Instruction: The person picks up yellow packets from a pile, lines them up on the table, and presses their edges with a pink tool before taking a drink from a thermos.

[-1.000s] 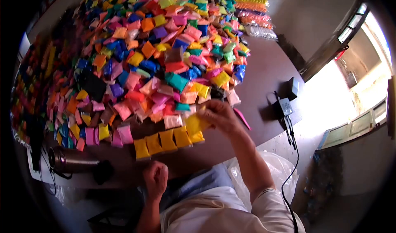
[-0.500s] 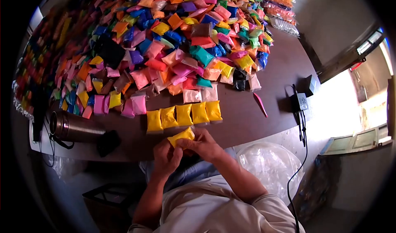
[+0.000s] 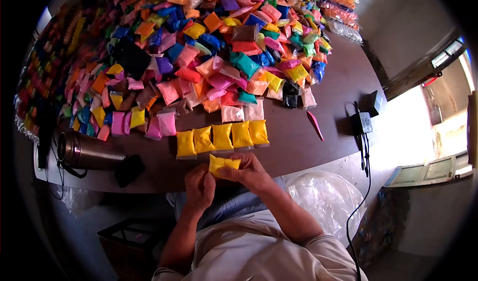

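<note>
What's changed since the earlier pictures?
The right hand brought a yellow packet from over the right end of the row of five yellow packets toward the body; the left hand moved in beside it. The row and the flask stayed put.

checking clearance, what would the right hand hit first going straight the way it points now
Beyond the yellow packet it holds, the right hand would probably meet the row of yellow packets, near its middle; its height above them is unclear.
</note>
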`<action>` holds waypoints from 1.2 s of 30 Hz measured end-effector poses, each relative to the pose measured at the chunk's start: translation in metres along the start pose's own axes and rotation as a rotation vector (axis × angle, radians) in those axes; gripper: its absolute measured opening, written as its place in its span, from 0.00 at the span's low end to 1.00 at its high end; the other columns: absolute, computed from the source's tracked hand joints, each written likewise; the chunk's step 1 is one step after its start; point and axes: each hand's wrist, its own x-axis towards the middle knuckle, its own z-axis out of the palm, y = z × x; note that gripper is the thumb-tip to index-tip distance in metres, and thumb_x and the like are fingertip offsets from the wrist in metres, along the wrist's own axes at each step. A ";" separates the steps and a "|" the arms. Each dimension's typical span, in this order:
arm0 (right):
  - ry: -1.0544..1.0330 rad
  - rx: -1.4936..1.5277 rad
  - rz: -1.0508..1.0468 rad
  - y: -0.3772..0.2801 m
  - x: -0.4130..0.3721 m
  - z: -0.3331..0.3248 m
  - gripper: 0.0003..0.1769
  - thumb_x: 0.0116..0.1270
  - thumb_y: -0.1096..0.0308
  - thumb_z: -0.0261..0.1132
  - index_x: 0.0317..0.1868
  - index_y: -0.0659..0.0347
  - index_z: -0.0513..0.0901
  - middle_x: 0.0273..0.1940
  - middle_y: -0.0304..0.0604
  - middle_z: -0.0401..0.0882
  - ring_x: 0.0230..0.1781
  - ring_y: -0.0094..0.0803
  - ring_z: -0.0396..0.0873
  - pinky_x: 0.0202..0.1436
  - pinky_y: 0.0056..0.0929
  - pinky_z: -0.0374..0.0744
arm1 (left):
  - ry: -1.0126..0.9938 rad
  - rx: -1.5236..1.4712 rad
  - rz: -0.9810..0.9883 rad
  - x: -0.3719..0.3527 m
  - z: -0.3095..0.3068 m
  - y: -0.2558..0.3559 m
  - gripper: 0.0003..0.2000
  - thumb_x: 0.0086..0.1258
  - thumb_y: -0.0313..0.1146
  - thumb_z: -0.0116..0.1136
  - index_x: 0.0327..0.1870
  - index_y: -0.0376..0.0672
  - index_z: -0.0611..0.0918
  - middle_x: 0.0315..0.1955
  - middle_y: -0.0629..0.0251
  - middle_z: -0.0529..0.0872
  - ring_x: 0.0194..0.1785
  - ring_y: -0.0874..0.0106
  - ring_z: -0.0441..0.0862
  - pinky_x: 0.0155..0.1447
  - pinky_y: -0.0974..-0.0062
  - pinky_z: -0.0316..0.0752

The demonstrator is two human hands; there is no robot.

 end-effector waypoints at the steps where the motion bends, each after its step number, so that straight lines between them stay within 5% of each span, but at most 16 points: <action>1: -0.067 -0.039 0.023 -0.001 -0.001 -0.003 0.11 0.67 0.66 0.66 0.45 0.65 0.82 0.35 0.33 0.82 0.33 0.16 0.76 0.37 0.17 0.75 | 0.048 0.097 0.069 -0.002 0.000 -0.001 0.13 0.71 0.35 0.47 0.26 0.36 0.71 0.19 0.60 0.70 0.23 0.69 0.71 0.28 0.74 0.64; 6: -0.156 -0.157 0.026 0.000 -0.007 -0.002 0.12 0.69 0.67 0.64 0.45 0.69 0.81 0.36 0.34 0.82 0.35 0.17 0.76 0.40 0.19 0.76 | 0.122 0.170 0.105 0.002 0.004 0.003 0.13 0.72 0.34 0.44 0.27 0.36 0.72 0.20 0.59 0.71 0.23 0.65 0.72 0.30 0.74 0.66; 17: 0.080 -0.035 -0.042 0.008 -0.010 0.018 0.16 0.70 0.64 0.63 0.50 0.68 0.80 0.39 0.33 0.82 0.40 0.17 0.77 0.43 0.18 0.77 | -0.028 -0.028 -0.055 0.006 -0.002 0.005 0.13 0.71 0.37 0.53 0.29 0.37 0.73 0.20 0.66 0.73 0.24 0.80 0.68 0.28 0.77 0.64; 36: 0.237 0.067 0.011 0.008 0.010 0.013 0.12 0.71 0.63 0.62 0.42 0.66 0.81 0.34 0.31 0.79 0.33 0.13 0.74 0.35 0.15 0.73 | -0.114 0.034 -0.086 0.006 -0.009 -0.004 0.11 0.67 0.36 0.58 0.28 0.38 0.74 0.18 0.70 0.70 0.21 0.82 0.65 0.24 0.80 0.61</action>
